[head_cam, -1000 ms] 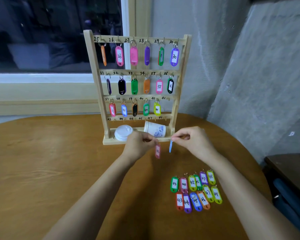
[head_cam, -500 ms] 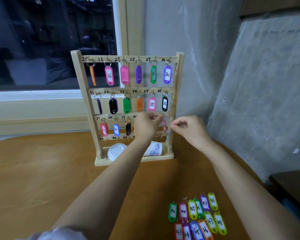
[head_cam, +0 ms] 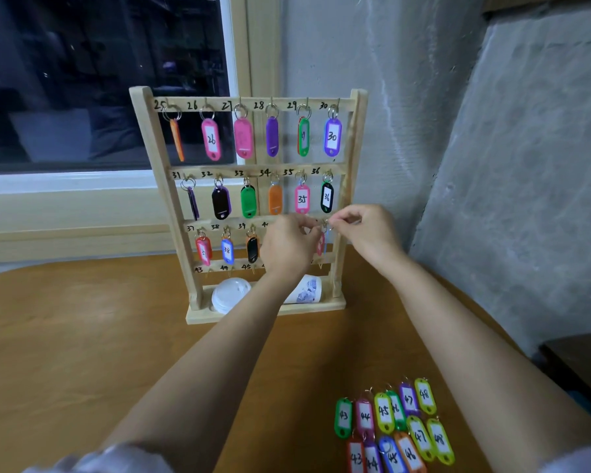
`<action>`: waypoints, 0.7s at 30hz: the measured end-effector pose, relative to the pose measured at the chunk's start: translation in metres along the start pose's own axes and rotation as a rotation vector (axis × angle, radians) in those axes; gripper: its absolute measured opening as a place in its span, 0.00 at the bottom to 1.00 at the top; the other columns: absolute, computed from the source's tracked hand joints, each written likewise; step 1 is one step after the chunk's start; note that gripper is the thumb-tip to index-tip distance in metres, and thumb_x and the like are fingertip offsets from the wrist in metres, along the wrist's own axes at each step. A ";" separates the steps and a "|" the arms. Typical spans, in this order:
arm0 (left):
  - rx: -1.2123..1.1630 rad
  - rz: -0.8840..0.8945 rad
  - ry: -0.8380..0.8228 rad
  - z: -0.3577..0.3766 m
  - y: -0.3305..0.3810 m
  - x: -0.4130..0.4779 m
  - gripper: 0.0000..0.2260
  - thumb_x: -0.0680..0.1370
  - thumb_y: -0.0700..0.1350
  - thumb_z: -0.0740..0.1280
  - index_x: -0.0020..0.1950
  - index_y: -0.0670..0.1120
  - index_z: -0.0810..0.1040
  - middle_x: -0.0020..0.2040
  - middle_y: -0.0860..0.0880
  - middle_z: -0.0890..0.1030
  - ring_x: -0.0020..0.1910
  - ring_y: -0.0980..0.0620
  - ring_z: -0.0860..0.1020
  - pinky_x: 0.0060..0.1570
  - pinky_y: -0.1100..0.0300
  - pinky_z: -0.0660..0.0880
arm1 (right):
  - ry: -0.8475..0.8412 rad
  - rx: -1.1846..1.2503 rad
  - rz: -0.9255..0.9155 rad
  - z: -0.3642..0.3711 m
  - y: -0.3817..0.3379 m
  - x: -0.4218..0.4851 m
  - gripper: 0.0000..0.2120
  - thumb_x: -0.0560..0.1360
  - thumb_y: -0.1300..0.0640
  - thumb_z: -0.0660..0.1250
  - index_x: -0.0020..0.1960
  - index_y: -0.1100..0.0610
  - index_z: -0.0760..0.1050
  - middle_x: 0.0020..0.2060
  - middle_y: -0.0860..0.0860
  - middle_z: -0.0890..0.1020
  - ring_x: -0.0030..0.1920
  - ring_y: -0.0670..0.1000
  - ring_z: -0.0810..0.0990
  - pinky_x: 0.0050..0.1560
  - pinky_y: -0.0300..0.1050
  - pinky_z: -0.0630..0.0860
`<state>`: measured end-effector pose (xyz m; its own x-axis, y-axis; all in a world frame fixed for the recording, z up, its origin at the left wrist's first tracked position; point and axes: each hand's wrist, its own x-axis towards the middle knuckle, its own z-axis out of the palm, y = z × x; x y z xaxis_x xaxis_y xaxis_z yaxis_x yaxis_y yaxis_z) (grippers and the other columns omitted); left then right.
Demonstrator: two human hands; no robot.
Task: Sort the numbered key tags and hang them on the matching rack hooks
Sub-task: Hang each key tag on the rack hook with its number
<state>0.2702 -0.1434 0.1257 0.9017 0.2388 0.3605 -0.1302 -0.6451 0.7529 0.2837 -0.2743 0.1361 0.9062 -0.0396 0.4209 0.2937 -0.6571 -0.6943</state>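
A wooden key rack (head_cam: 352,172) stands at the table's far edge, its rows numbered from 25 to 48, with coloured tags on the upper three rows. My left hand (head_cam: 289,245) and my right hand (head_cam: 365,230) meet at the right end of the third row. Between them hang a red key tag (head_cam: 320,243) and a thin blue tag behind it, their rings pinched by both hands at the hook. My left hand hides the hooks for 40 and 41. Loose tags (head_cam: 394,426) numbered 43 to 48 lie in two rows at the near right.
A white cup lid (head_cam: 231,295) and a paper cup (head_cam: 307,290) on its side rest on the rack's base. A window sits behind the rack at left, a concrete wall at right. A dark piece of furniture (head_cam: 580,363) stands beside the round wooden table (head_cam: 82,353).
Both hands rose from near the rack's base to the right end of the third row, carrying the red and blue tags. The camera tilted up, so the loose tags slid lower in view.
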 end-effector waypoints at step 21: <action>0.088 0.104 -0.564 -0.002 -0.097 -0.109 0.06 0.75 0.46 0.70 0.50 0.48 0.83 0.47 0.51 0.84 0.44 0.57 0.79 0.49 0.60 0.77 | -0.248 -0.083 0.109 -0.001 0.056 -0.144 0.07 0.72 0.57 0.71 0.48 0.48 0.82 0.37 0.39 0.80 0.33 0.40 0.72 0.36 0.34 0.68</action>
<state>0.1834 -0.1051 0.0146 0.9694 -0.2372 0.0632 -0.2171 -0.7084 0.6716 0.1697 -0.3063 0.0375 0.9808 0.0652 0.1839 0.1739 -0.7190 -0.6728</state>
